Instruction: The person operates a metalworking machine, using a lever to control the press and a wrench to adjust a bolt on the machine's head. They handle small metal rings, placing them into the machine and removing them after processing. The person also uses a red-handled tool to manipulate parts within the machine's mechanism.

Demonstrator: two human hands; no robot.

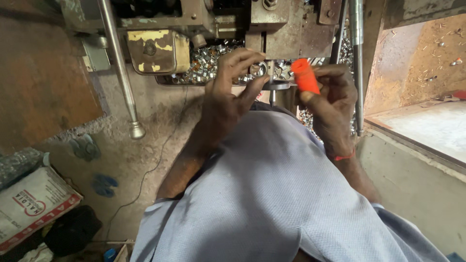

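Shirt cloth, pale blue and finely woven (272,194), filled the near field, with both forearms reaching away from it toward the machine. On the right wrist sat a thin red thread band (342,157).

Left hand (225,97): grip pinched, thumb and fingertips closed on a small shiny metal ring (257,69), held right at the machine's work point, just above a small round metal seat (277,86).

Right hand (332,99): grip wrapped around an orange cylindrical handle (305,76), thumb lying along it. The handle's tip pointed up and inward, near the ring but apart from it. What the handle joined to below was hidden by the fingers.

Behind the hands lay a tray heaped with many like shiny metal rings (208,65), under a worn steel machine head (286,29). A yellow-painted chipped metal cover (158,48) sat to its left, and a long steel lever with a ball end (121,77) hung down toward the dusty concrete floor (145,155). A second plain steel rod (357,63) stood at far right.

Judgement on doing the step well: the ring should be seated flat and centred on the round seat, and the left fingertips drawn clear of the head before the orange handle is worked. A light pinch on the ring's rim, not across its bore, would keep the seating visible. The main risk appeared to be a tilted ring or a finger caught at the work point.

Floor, far left: a white printed sack (34,204) and a pair of blue sandals (92,165).
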